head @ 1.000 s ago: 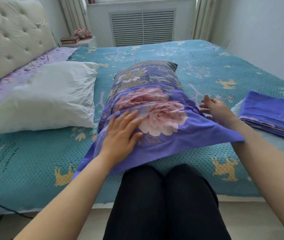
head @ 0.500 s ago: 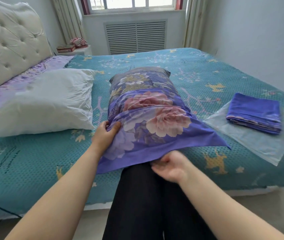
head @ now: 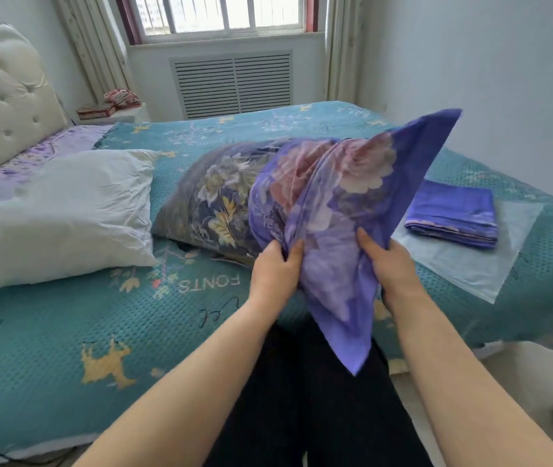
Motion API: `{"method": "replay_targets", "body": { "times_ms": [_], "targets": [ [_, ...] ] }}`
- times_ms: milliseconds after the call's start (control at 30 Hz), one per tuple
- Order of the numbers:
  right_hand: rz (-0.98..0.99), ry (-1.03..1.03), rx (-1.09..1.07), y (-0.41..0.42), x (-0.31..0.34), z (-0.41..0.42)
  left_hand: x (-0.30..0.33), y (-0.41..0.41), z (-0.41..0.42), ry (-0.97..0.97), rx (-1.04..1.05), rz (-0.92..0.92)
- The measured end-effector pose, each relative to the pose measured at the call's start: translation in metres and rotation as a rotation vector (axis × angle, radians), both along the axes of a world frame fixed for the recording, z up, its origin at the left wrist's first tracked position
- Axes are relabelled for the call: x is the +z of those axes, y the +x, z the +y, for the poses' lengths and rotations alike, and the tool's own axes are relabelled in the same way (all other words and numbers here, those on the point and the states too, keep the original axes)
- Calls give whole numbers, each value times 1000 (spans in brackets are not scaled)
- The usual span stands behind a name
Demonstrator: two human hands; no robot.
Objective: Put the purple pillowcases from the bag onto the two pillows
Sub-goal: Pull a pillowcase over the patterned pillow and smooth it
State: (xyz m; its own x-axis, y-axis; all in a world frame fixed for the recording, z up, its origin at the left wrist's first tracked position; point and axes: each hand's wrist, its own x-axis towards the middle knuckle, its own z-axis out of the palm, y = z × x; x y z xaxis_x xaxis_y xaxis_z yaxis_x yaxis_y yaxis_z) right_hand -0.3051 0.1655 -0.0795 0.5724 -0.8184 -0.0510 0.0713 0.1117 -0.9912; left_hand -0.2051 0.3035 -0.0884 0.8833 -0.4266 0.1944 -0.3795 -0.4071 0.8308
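Both forearms are bare up to the near edge of the view, with no sleeves visible. The left hand [head: 275, 274] and right hand [head: 391, 267] wear nothing (no rings, no watch). The legs are in black trousers [head: 302, 399].

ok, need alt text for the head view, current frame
Both hands, left hand and right hand, grip the open end of a purple floral pillowcase partly pulled over a dark floral pillow on a teal bedspread. A bare white pillow lies to the left; a second folded pillowcase rests on a clear bag to the right.
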Motion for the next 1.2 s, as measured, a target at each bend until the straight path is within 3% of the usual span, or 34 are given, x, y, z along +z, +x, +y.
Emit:
{"method": "replay_targets", "body": {
  "times_ms": [100, 267, 433, 567, 700, 800, 867, 967, 1000, 1133, 1200],
  "targets": [
    [320, -94, -136, -16, -19, -22, -14, -23, -30, 110, -124, 48],
    [307, 82, -35, -40, -45, -1, -19, -26, -50, 168, -164, 42],
    [402, 6, 9, -41, -41, -1, -17, -19, -50, 184, -211, 84],
    [435, -60, -32, -30, -30, -10, -21, -10, -40, 68, -170, 101],
    [418, -17, -3, -27, -27, -8, -31, 5, -26, -142, 58, 78],
    [438, -27, 46, -30, -24, -6, -35, 4, -27, -156, 24, 117],
    [510, -151, -6, -35, -28, -2, -36, -2, -31, -161, -67, 191],
    [606, -664, -443, -46, -32, 5, -37, -9, -32, -105, -130, 160],
    [606, -800, -489, -49, -29, 8, -37, -11, -32, -88, -135, 127],
    [860, -794, -92, -43, -14, 17, -36, -14, -34, -65, -124, -63],
    [879, -775, -47, -38, -9, 18, -35, -16, -34, -49, -133, -128]
  ]
}}
